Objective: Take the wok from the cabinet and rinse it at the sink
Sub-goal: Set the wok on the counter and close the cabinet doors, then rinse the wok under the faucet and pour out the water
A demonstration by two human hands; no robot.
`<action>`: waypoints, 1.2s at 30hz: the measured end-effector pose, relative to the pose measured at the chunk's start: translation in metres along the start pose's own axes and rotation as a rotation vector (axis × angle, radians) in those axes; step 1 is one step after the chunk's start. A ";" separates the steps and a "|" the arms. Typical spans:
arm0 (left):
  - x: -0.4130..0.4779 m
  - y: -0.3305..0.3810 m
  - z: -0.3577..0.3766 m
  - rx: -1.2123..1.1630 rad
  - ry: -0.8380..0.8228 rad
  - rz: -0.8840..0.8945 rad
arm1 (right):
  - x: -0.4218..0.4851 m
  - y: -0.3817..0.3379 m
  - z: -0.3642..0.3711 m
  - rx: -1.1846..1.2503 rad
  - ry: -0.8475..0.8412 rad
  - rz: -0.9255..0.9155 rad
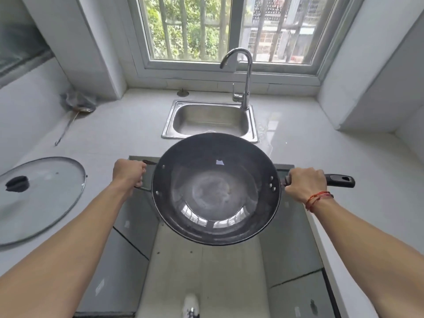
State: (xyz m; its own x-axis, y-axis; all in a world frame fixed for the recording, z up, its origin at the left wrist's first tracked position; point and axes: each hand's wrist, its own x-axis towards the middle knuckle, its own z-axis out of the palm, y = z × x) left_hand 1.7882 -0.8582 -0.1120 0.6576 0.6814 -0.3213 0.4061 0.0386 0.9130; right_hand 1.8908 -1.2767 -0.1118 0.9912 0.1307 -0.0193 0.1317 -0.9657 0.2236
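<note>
Currently held: the wok (215, 191), dark, mouth up, in the air between both hands.
Wok position: in front of the sink (174, 120), its far rim overlapping the sink's near edge in this view; the open cabinet (206, 271) lies below it.
Left hand (129, 174): fingers curled round the small loop handle (144, 188).
Right hand (306, 183): gripping the long black handle (340, 180) close to the bowl; red cord (317, 198) on the wrist.
Sink: steel, set in the white counter (321, 143), faucet (246, 74) at its back right corner.
Counter, left side: glass lid (46, 203) lying flat; a wire skimmer (78, 106) farther back by the wall.
</note>
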 end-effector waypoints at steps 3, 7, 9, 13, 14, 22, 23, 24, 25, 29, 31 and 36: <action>0.036 0.012 0.010 -0.003 -0.002 0.005 | 0.037 -0.015 -0.001 0.013 0.006 -0.013; 0.095 0.030 0.023 -0.009 -0.011 0.013 | 0.093 -0.039 -0.004 0.016 -0.005 0.006; 0.128 0.041 0.029 -0.022 -0.021 0.005 | 0.123 -0.055 -0.007 0.012 0.009 0.017; 0.192 0.065 0.043 -0.009 -0.012 -0.005 | 0.174 -0.079 -0.015 -0.011 0.002 0.042; 0.204 0.070 0.046 -0.007 -0.019 -0.004 | 0.185 -0.084 -0.016 -0.015 0.007 0.047; 0.282 0.099 0.081 0.027 -0.051 -0.025 | 0.257 -0.100 -0.018 -0.025 -0.035 0.099; 0.291 0.102 0.086 0.030 -0.051 -0.028 | 0.266 -0.101 -0.018 -0.019 -0.042 0.103; 0.298 0.105 0.090 0.034 -0.051 -0.030 | 0.274 -0.102 -0.018 -0.016 -0.045 0.104; 0.305 0.107 0.095 0.037 -0.046 -0.032 | 0.283 -0.103 -0.019 -0.018 -0.046 0.105; 0.330 0.115 0.113 0.031 -0.034 -0.039 | 0.321 -0.106 -0.019 -0.017 -0.045 0.095; 0.344 0.117 0.124 0.032 -0.025 -0.051 | 0.342 -0.105 -0.014 0.004 -0.044 0.078; 0.378 0.125 0.155 0.040 -0.003 -0.096 | 0.399 -0.102 0.003 0.042 -0.070 0.050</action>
State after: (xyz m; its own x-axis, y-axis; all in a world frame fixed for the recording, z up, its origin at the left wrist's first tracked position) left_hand 2.1863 -0.7087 -0.1581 0.6163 0.6738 -0.4076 0.4923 0.0744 0.8672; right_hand 2.2729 -1.1267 -0.1450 0.9948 0.0671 -0.0772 0.0804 -0.9795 0.1849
